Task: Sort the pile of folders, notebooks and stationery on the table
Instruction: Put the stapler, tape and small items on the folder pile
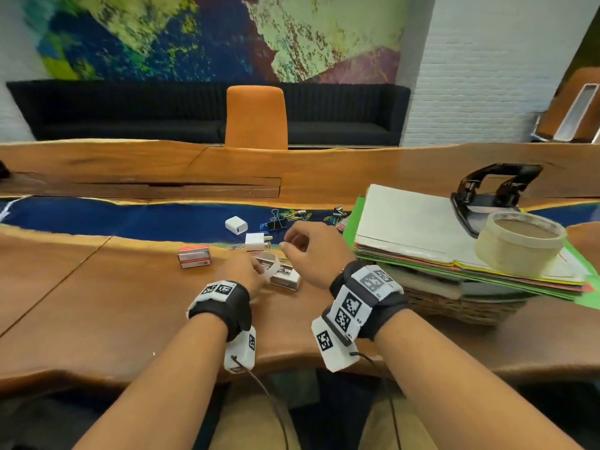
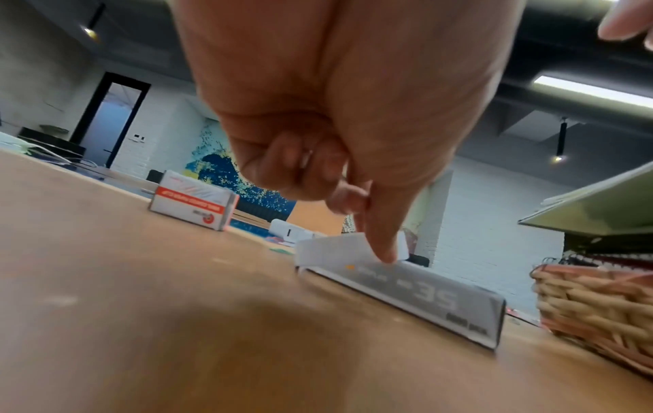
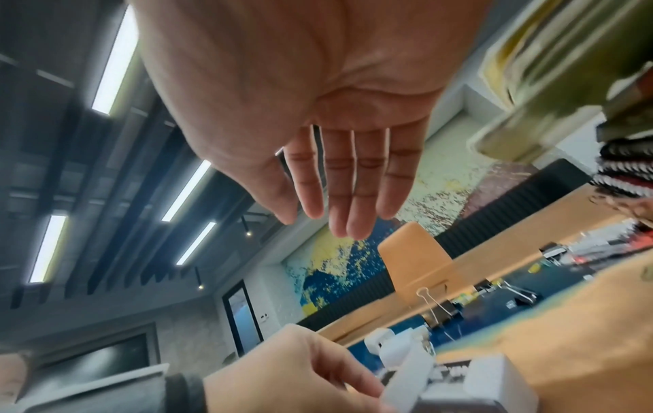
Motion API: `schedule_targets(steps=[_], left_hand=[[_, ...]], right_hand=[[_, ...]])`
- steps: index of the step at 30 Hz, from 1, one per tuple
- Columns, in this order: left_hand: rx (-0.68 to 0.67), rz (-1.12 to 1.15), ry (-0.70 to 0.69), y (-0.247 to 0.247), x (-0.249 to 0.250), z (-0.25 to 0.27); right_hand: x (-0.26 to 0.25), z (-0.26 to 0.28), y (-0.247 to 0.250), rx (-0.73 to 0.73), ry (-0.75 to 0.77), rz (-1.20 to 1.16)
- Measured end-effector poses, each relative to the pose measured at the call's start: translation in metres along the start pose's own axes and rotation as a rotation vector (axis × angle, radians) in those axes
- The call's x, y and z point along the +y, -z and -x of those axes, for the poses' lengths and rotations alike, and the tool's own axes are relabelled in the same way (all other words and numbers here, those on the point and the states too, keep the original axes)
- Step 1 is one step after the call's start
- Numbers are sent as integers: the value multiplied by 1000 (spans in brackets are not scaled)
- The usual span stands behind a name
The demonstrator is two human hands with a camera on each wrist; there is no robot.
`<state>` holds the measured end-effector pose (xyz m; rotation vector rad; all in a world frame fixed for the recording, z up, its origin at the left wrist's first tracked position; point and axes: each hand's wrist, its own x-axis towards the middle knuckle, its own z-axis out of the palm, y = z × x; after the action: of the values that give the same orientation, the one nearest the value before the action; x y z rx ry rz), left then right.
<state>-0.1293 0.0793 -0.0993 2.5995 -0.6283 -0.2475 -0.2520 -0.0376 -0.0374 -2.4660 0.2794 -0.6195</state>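
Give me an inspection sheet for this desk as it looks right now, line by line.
Surface: live-edge wooden table with blue resin strip.
Job's things: stack of coloured paper folders lies on a woven wicker basket; grey staple box, red-and-white small box.
Clutter: coloured paper clips and black binder clips, two white plug adapters, black hole punch and cream masking tape roll on the folders.
Grippers: left hand pinches the staple box's white flap; right hand holds nothing visible.
Cables: thin black wrist-camera leads.
Surroundings: orange chair, black sofa, painted mural.
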Motion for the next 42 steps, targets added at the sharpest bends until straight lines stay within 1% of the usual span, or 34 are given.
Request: schedule_targets(steps=[3, 5, 8, 11, 13, 15, 17, 19, 21, 23, 26, 28, 30, 32, 34, 38, 42], left_hand=[[55, -39, 32, 2, -9, 0], [129, -77, 16, 6, -10, 0], [241, -43, -78, 22, 1, 0], [266, 28, -185, 39, 22, 4], [237, 71, -261, 46, 42, 9], [190, 133, -349, 49, 64, 14], [144, 210, -443, 50, 85, 20], [103, 242, -534, 51, 105, 27], [94, 260, -584, 55, 123, 34], [89, 292, -645, 58, 139, 41], [25, 425, -726, 59, 161, 46], [-25, 506, -752, 55, 177, 50], [-45, 561, -778, 49, 198, 57], [-57, 589, -805, 41, 217, 61], [-81, 600, -809, 31, 235, 67], [-120, 616, -825, 7, 266, 83], [-180, 581, -840, -11, 282, 92]], right_hand=[[1, 0, -6, -57, -46, 25], [0, -1, -8, -74, -63, 32], [-1, -2, -4, -95, -75, 98], [-5, -2, 9, -114, -16, 219], [-7, 2, 22, -93, 27, 298], [-7, 6, 38, -63, 37, 353], [-6, 7, 58, -40, 19, 416], [-2, 10, 79, -36, -31, 452], [4, 16, 100, -21, -87, 456], [12, 24, 122, 27, -124, 416], [26, 39, 153, 113, -159, 334], [36, 50, 169, 166, -191, 323], [44, 65, 183, 252, -221, 313], [51, 78, 194, 337, -243, 306], [59, 89, 204, 389, -273, 307], [78, 112, 221, 413, -377, 356], [99, 130, 228, 408, -467, 370]])
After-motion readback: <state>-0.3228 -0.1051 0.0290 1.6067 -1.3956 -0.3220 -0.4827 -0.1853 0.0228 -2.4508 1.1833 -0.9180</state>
